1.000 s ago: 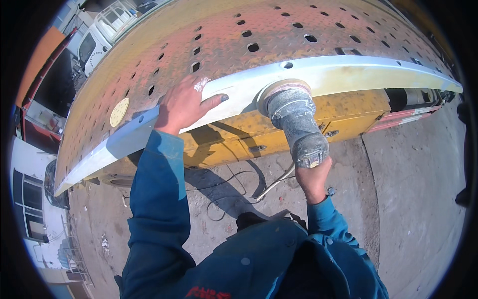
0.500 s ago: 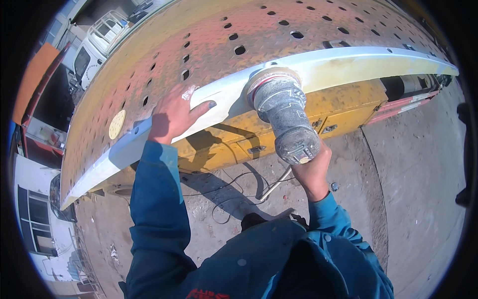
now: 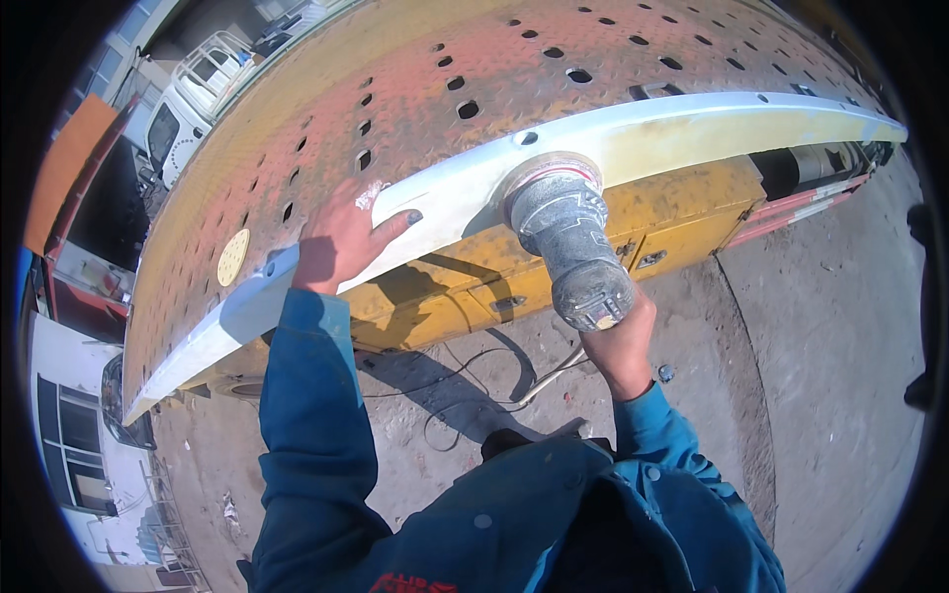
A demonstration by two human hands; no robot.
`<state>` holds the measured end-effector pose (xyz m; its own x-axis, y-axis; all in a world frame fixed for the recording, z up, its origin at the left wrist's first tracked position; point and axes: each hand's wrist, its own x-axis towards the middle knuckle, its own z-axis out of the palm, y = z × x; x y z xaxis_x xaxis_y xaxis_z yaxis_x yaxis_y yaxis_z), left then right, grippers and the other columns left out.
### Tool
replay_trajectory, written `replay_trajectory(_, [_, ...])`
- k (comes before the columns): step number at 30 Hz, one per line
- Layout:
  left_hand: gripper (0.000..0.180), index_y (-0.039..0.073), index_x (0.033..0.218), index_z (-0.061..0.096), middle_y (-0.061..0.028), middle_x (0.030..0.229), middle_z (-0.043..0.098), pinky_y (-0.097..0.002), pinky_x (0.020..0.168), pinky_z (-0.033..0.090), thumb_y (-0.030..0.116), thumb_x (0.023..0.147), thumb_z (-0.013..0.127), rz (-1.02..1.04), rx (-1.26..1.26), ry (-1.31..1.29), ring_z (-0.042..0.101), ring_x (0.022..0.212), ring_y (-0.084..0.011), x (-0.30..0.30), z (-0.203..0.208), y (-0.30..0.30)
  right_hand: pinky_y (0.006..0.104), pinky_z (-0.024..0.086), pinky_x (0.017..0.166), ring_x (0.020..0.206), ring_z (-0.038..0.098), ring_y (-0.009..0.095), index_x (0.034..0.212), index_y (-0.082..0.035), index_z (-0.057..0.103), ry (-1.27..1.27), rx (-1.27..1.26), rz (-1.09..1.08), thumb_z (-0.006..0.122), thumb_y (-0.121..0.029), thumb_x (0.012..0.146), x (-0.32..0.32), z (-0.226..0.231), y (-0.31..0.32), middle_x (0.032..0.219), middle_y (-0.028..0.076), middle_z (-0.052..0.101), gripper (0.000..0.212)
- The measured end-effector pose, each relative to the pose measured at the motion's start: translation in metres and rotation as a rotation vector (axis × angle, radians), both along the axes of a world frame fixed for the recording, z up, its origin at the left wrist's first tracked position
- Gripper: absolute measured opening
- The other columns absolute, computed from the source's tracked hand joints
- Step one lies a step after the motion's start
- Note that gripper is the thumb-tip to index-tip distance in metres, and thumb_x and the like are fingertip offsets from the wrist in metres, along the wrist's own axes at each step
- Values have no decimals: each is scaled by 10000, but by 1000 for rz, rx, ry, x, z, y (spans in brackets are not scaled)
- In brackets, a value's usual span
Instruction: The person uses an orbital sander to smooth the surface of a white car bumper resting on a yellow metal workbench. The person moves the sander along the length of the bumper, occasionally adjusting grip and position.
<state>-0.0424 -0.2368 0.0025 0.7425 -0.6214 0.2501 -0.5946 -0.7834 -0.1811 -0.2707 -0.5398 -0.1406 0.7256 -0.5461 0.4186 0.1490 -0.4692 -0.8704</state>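
Note:
A long curved strip-like panel (image 3: 445, 206), white with yellowish patches, runs along the edge of a worn metal deck. Flat across its left part lies my left hand (image 3: 341, 237), thumb stretched out on the near face and fingers over the top edge. My right hand (image 3: 625, 346) is wrapped round the rear end of a dusty grey power sander (image 3: 568, 232). The sander's round pad meets the panel's near face just below a hole; the pad's working side is hidden. Left of my left hand, a pale yellow perforated sanding disc (image 3: 233, 258) lies on the deck.
The deck (image 3: 415, 59) is reddish-yellow tread plate with rows of holes. Yellow cabinets (image 3: 692, 212) with latches sit beneath it. A hose (image 3: 554, 376) and dark cable trail over the concrete floor (image 3: 830, 395). At the far left stands a white truck (image 3: 178, 124).
The sander has slid slightly right and down on the panel, showing more of the hole above it. My left hand keeps its place on the panel. The view has shifted a little.

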Motion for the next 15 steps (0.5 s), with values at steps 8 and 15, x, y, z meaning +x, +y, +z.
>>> replay_trajectory(8, [737, -33, 1472, 680, -278, 1372, 705, -535, 1118, 535, 583, 1070, 713, 46, -53, 118, 670, 1302, -459, -8, 8, -6, 361, 614, 849, 943, 785, 187, 1185, 50, 787, -87, 124, -58, 854, -5, 947, 4, -3, -37, 1060, 95, 850, 253])
replay_trajectory(15, [764, -26, 1449, 696, -270, 1373, 706, -539, 1092, 552, 629, 1056, 709, 12, -78, 119, 680, 1290, -456, -6, 9, -6, 378, 583, 1040, 1152, 764, 204, 1324, 35, 755, -35, 279, -66, 893, -34, 954, -4, -17, -47, 1251, 109, 820, 400])
